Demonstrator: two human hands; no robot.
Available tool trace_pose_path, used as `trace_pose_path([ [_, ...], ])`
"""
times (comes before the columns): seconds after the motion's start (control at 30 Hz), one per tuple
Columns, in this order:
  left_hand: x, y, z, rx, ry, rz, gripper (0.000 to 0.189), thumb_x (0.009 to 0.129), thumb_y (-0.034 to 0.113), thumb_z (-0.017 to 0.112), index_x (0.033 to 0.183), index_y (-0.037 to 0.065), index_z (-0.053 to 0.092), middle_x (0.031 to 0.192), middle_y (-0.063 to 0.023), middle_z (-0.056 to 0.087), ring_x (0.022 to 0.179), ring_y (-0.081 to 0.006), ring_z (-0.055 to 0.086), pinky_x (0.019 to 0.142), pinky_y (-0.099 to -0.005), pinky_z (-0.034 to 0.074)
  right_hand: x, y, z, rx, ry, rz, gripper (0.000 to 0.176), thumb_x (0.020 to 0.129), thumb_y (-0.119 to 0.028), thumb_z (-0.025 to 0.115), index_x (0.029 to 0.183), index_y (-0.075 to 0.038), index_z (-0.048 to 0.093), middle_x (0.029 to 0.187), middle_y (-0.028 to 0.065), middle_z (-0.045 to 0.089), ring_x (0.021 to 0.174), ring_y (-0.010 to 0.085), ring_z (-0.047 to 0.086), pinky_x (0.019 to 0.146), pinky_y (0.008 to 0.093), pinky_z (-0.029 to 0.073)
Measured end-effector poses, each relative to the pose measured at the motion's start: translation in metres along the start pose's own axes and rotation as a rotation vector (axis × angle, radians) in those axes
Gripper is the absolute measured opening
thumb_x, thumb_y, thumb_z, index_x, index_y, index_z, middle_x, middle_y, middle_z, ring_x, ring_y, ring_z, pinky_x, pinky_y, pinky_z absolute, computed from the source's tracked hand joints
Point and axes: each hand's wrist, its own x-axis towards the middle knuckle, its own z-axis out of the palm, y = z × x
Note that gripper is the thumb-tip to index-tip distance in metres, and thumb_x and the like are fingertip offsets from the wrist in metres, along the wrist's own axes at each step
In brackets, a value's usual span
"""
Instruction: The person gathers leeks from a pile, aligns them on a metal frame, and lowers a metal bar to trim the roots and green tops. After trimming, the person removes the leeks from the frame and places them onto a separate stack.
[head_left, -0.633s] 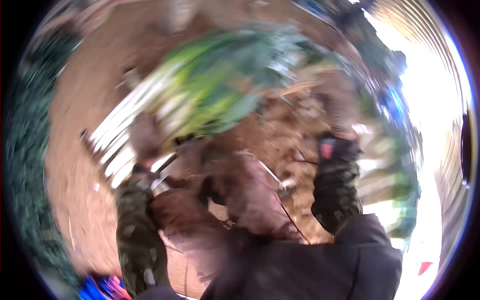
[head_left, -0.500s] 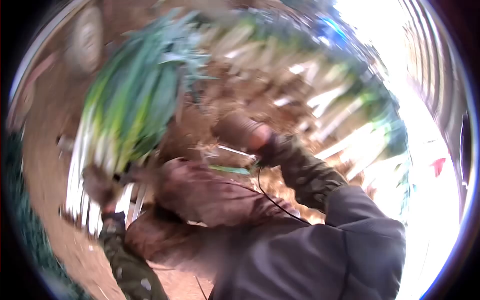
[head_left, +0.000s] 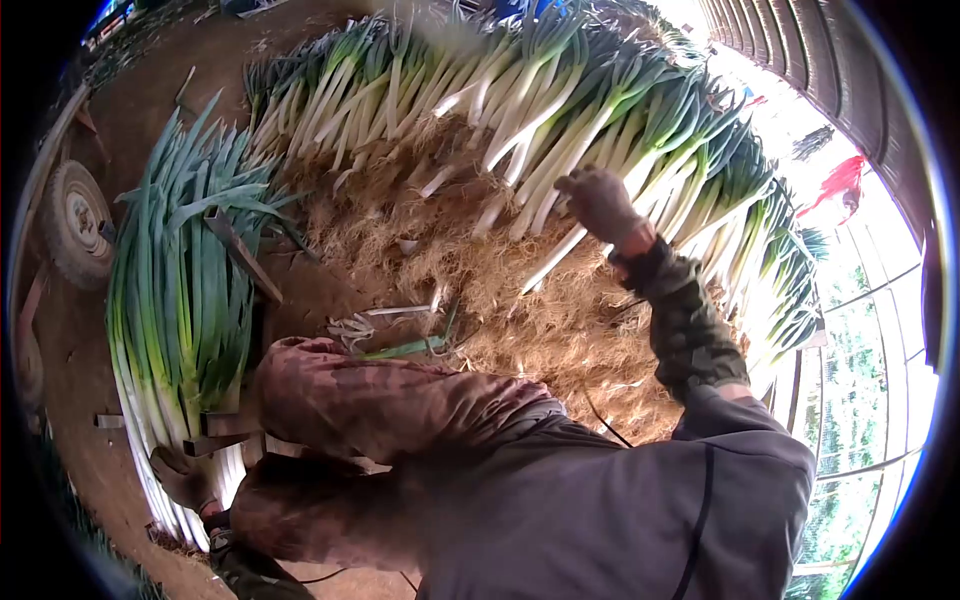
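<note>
My left hand, in a dark glove, is low at the left. It is closed around white stalks near the root end of a bundle of long green onions. The bundle lies on a low frame with metal bars, its leaves pointing away from me. My right hand, also gloved, is stretched out over a large heap of green onions. Its fingers are bent and apart, close to the white stalks, and I see nothing held in them.
Tangled roots from the heap face my knees. Loose trimmings lie on the bare soil in front of me. A wheel stands at the left, and a ribbed wall and red cloth are at the right.
My right hand has moved from beside my knee out over the heap. My left hand stays at the bundle's white stalks. The view has turned toward the heap and become sharper.
</note>
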Motion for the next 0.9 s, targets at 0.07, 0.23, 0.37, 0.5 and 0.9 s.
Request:
trace_pose_path([
  [0.07,0.001,-0.003,0.001,0.006,-0.015,-0.045,0.027,0.106,0.02,0.05,0.125,0.001,0.058,0.122,-0.0257,0.065,0.107,-0.0487,0.063,0.087,-0.0539,0.051,0.019,0.026,0.012,-0.043,0.092,-0.081,0.039,0.093,-0.004,0.065,0.13,-0.019,0.066,0.119,0.0004,0.069,0.115,0.0205,0.063,0.098,0.0381,0.056],
  [0.23,0.002,-0.008,0.003,0.024,-0.004,-0.045,0.027,0.106,0.021,0.051,0.124,0.002,0.059,0.12,-0.0248,0.065,0.108,-0.0474,0.062,0.087,-0.0529,0.05,0.055,0.032,0.05,-0.09,0.119,-0.299,0.057,0.087,-0.004,0.07,0.14,-0.023,0.062,0.135,-0.0019,0.066,0.127,0.0224,0.058,0.116,0.0428,0.042],
  [0.37,0.001,0.009,-0.007,0.106,-0.016,-0.049,0.028,0.104,0.02,0.052,0.124,0.0,0.058,0.121,-0.0244,0.065,0.11,-0.0456,0.062,0.089,-0.0509,0.051,0.079,0.016,0.038,-0.156,-0.3,-0.236,0.073,0.081,-0.003,0.075,0.147,-0.025,0.055,0.144,-0.0003,0.062,0.133,0.0233,0.056,0.119,0.0394,0.04],
  [0.5,-0.003,-0.004,0.003,-0.231,-0.096,-0.233,0.036,0.102,0.014,0.056,0.134,-0.001,0.053,0.133,-0.0191,0.059,0.121,-0.0348,0.063,0.106,-0.0437,0.054,0.098,0.026,0.055,0.064,-0.215,-0.306,0.086,0.072,0.007,0.081,0.147,-0.026,0.055,0.143,0.0019,0.061,0.133,0.0269,0.055,0.124,0.0425,0.035],
  [0.9,0.001,0.001,-0.005,0.025,-0.046,-0.176,0.033,0.109,0.03,0.046,0.124,0.005,0.06,0.119,-0.0235,0.066,0.106,-0.0469,0.064,0.084,-0.0534,0.051,0.089,0.023,0.028,-0.152,-0.261,-0.477,0.078,0.073,-0.006,0.084,0.145,-0.013,0.056,0.135,0.0074,0.062,0.13,0.026,0.054,0.115,0.0406,0.041],
])
